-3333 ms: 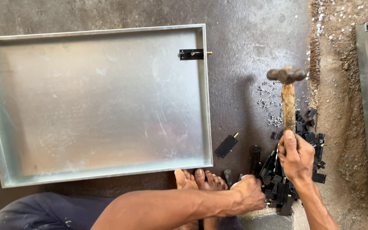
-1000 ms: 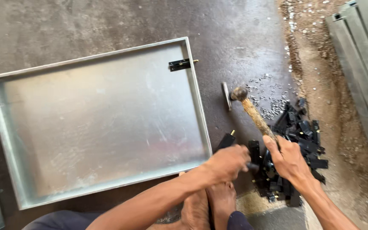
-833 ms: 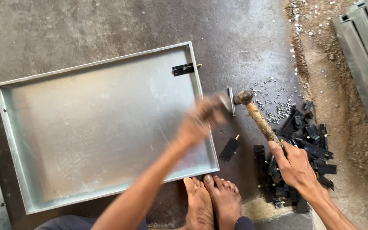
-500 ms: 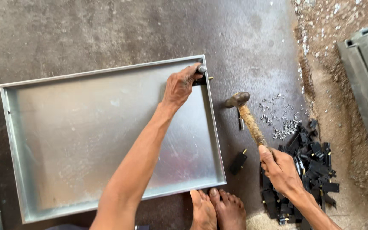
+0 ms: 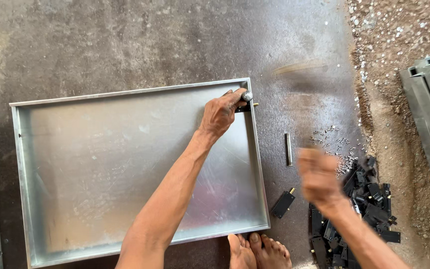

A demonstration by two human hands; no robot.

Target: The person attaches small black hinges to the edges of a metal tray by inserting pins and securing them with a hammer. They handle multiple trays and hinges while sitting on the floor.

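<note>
Left hand [image 5: 221,113] rests at the tray's [image 5: 125,164] far right corner, fingers pinched on a small round-headed steel pin [image 5: 247,95] set against the black hinge piece [image 5: 242,106] on the rim. Right hand [image 5: 318,175] is a blur near the floor by the tray's right edge; its fingers look curled round a hammer handle whose streak [image 5: 299,67] shows above, though the grip itself is too smeared to tell for sure. The pin is small, hard and slick, best held low on its shank, fingers clear of the head. The tray is thin sheet metal: light, stiff at the folded rim, springy in the middle, sharp-edged. A steel rod [image 5: 288,149] lies on the floor beside it; black hinges [image 5: 364,199] are heaped further right.
</note>
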